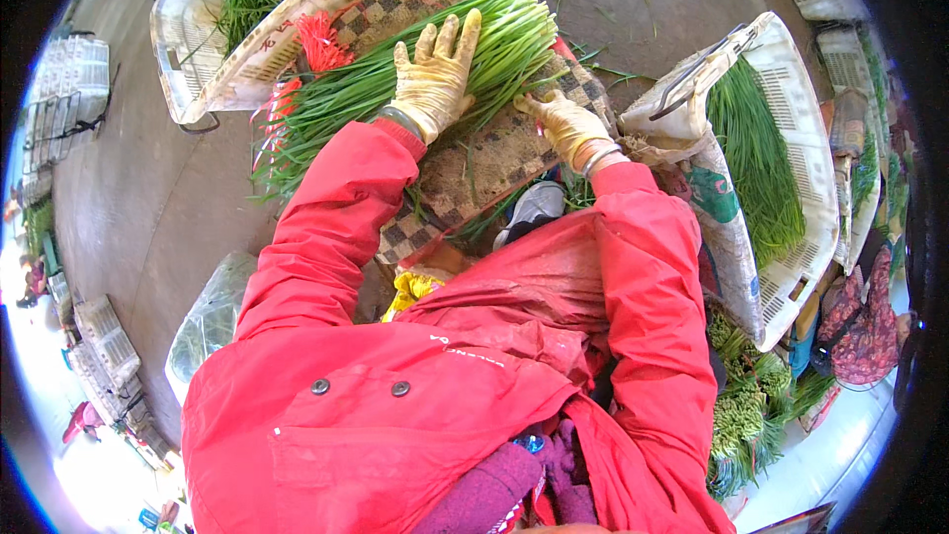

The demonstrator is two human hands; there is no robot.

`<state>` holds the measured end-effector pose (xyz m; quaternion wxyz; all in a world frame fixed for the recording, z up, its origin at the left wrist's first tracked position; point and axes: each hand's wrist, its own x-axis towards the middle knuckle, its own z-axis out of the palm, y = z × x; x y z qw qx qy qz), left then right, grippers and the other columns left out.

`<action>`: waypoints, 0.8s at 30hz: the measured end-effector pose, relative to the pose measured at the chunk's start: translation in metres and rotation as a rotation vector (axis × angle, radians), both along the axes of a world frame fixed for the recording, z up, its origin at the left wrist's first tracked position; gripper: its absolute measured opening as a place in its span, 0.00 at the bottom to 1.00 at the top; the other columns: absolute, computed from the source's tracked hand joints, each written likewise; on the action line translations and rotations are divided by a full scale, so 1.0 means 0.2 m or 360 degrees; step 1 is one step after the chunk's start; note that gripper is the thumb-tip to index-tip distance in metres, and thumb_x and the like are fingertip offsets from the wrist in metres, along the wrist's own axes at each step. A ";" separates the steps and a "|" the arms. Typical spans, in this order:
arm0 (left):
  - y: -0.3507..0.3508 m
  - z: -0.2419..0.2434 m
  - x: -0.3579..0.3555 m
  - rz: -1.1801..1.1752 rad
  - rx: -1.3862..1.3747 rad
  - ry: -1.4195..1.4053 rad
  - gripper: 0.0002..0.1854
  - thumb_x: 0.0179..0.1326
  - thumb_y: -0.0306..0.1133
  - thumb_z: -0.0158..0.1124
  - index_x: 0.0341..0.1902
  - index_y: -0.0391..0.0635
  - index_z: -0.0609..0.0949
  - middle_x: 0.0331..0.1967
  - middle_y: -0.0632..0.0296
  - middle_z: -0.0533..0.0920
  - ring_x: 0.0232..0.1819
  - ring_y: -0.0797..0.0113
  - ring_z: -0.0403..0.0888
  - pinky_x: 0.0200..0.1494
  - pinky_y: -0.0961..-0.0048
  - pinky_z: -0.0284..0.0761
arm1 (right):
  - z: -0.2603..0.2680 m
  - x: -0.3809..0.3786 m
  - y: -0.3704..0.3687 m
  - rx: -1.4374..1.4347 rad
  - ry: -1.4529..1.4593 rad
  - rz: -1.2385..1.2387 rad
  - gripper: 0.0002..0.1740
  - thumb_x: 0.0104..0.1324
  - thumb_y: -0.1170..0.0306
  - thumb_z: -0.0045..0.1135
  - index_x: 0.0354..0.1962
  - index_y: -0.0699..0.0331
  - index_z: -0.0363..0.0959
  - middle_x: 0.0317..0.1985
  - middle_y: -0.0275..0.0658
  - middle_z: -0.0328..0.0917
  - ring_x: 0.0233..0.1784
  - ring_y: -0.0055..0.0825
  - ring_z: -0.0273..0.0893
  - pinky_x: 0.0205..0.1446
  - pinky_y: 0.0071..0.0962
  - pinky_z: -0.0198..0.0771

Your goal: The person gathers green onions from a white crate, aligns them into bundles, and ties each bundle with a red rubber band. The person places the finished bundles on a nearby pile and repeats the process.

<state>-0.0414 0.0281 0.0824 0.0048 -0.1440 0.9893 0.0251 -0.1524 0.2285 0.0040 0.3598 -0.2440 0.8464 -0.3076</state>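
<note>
A thick bundle of long green garlic chives (356, 81) lies across a board covered in checkered carpet (489, 163). My left hand (437, 74), in a soiled yellowish glove, rests flat on top of the bundle with fingers apart. Just below the pale cut ends, my right hand (567, 122), gloved alike, is over the board with its fingers partly curled; whether it pinches a stray stalk I cannot tell. Red plastic ties (322, 43) hang in a bunch at the board's far left, and more red and white strips lie beneath the leaf ends.
White plastic crates with chives stand at the upper left (182, 37) and at the right (812, 163). A woven sack (723, 193) drapes over the right crate's near edge. Tied bundles (741, 415) lie at lower right, a clear plastic bag (211, 311) at left. Another person (864, 319) is at far right.
</note>
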 end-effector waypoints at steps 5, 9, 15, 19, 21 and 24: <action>0.01 0.00 0.00 0.0004 0.0002 -0.0044 0.65 0.40 0.46 0.76 0.76 0.58 0.41 0.73 0.57 0.54 0.71 0.50 0.56 0.66 0.38 0.53 | 0.02 -0.01 -0.01 -0.0416 -0.0250 -0.0214 0.17 0.60 0.58 0.51 0.35 0.64 0.76 0.31 0.48 0.78 0.34 0.43 0.75 0.41 0.37 0.66; 0.03 0.01 0.01 0.0009 -0.0009 -0.0037 0.64 0.41 0.47 0.76 0.76 0.58 0.41 0.74 0.57 0.53 0.71 0.51 0.56 0.66 0.38 0.53 | -0.01 -0.04 -0.03 0.0076 0.0281 0.0322 0.10 0.55 0.66 0.57 0.32 0.63 0.78 0.29 0.44 0.80 0.34 0.37 0.76 0.41 0.34 0.68; 0.02 -0.01 0.01 -0.0008 -0.0070 -0.0055 0.65 0.40 0.48 0.76 0.76 0.57 0.41 0.74 0.56 0.53 0.71 0.50 0.55 0.66 0.39 0.52 | 0.15 -0.01 0.09 0.0044 0.0037 0.0728 0.10 0.49 0.78 0.67 0.32 0.64 0.79 0.29 0.42 0.80 0.35 0.33 0.78 0.41 0.29 0.71; 0.08 0.01 0.04 -0.0068 -0.0126 -0.0051 0.61 0.41 0.41 0.73 0.76 0.55 0.44 0.73 0.54 0.53 0.72 0.46 0.54 0.66 0.36 0.51 | 0.35 0.09 0.03 -0.1066 0.0295 0.0512 0.08 0.52 0.82 0.65 0.30 0.62 0.78 0.27 0.35 0.72 0.38 0.29 0.77 0.42 0.26 0.71; 0.11 0.05 0.07 -0.0127 -0.0046 -0.0113 0.60 0.41 0.39 0.73 0.76 0.55 0.44 0.73 0.53 0.53 0.71 0.45 0.54 0.65 0.35 0.51 | 0.42 0.09 -0.08 -0.1136 -0.0007 0.0194 0.06 0.57 0.79 0.63 0.32 0.62 0.76 0.25 0.31 0.71 0.31 0.20 0.73 0.35 0.20 0.68; 0.08 0.14 0.11 -0.0237 0.0106 -0.0229 0.62 0.40 0.42 0.75 0.76 0.56 0.44 0.72 0.48 0.55 0.71 0.43 0.54 0.66 0.38 0.53 | 0.46 0.09 -0.23 -0.0793 -0.0508 -0.0204 0.04 0.64 0.70 0.59 0.35 0.60 0.77 0.26 0.27 0.77 0.19 0.16 0.70 0.25 0.17 0.64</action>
